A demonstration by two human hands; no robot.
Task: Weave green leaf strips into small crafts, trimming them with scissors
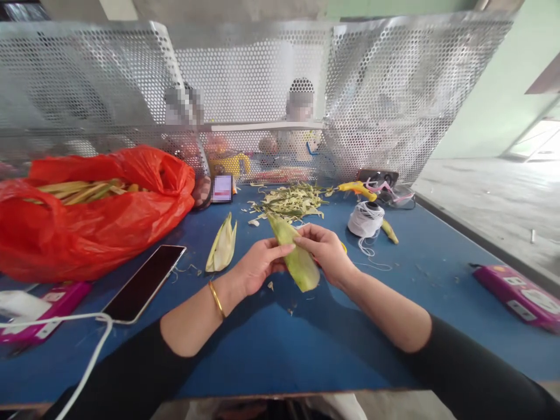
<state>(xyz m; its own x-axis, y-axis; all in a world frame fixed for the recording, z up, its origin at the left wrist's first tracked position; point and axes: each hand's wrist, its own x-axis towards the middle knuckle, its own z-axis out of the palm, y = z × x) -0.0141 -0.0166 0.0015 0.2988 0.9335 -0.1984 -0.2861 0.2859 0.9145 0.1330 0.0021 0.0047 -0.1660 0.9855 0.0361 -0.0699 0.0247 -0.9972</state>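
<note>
Between my two hands is a pale green corn husk (301, 265), slanting from upper left to lower right over the blue table (271, 344). My left hand (261, 265) pinches its left edge with thumb and fingers. On the opposite edge, my right hand (326, 251) grips it the same way. To the left lies a separate bundle of husk leaves (221, 248), pointed end away from me. Beyond my hands spreads a pile of cut husk scraps (293, 201). A few tiny scraps dot the table below the held husk.
A red plastic bag (96, 233) of husks stands left, near a black phone (144, 283) and a purple power strip (56, 303). At right are a white string spool (366, 219), a yellow-handled tool (356, 188) and another power strip (516, 294). A perforated metal screen (262, 76) closes the back.
</note>
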